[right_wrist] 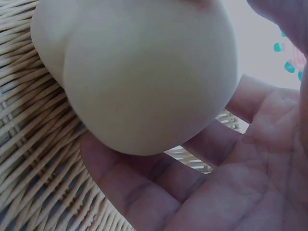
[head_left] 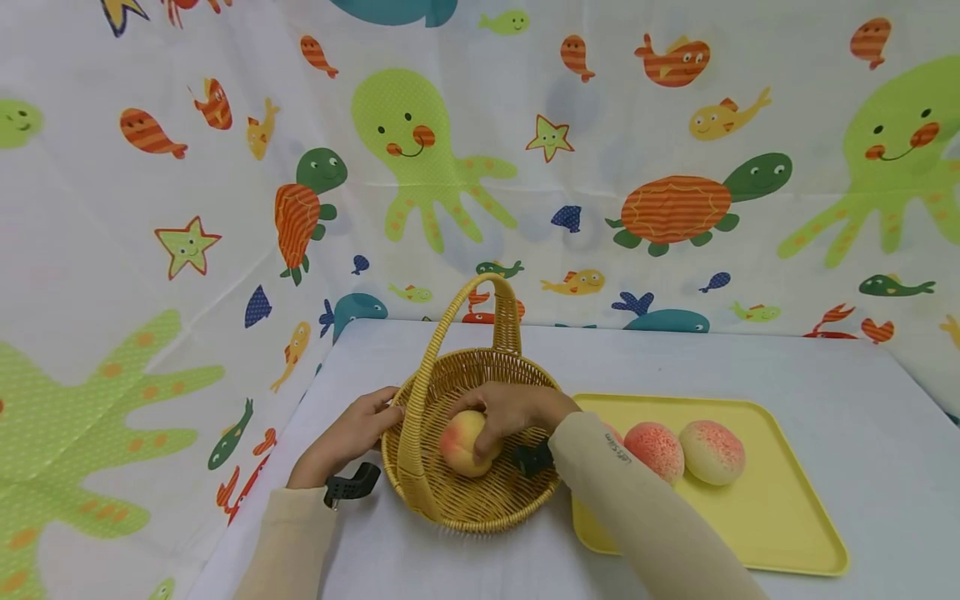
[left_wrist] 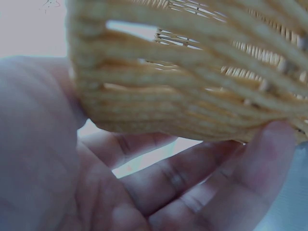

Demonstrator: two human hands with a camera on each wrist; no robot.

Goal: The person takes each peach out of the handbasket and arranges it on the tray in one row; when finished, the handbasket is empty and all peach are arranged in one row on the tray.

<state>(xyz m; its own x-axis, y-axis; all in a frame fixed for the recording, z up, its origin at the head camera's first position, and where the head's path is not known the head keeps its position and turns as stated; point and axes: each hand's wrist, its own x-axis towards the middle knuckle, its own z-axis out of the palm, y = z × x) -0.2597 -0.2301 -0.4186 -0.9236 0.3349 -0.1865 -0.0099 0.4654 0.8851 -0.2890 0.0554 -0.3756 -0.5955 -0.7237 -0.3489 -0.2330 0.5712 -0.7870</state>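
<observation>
A yellow wicker basket point(head_left: 480, 510) with a tall arched handle point(head_left: 415, 417) stands on the white table. At its left side my left hand point(head_left: 358, 431) grips the rim. The left wrist view shows fingers point(left_wrist: 168, 178) curled about the woven basket edge point(left_wrist: 144, 82). Inside the basket, my right hand point(head_left: 513, 410) holds a yellow peach point(head_left: 459, 446) with a pinkish-red blush. Seen from the right wrist, the peach point(right_wrist: 149, 82) looks pale, and the fingers point(right_wrist: 144, 192) curve around its side near the woven wall.
Right of the basket lies a yellow tray point(head_left: 780, 533) bearing peaches, among them a red-pink one point(head_left: 655, 452) and a pale one with a pink top point(head_left: 712, 452). My right forearm crosses over the tray's left part and hides some of it. A sea-animal printed cloth point(head_left: 525, 208) hangs behind.
</observation>
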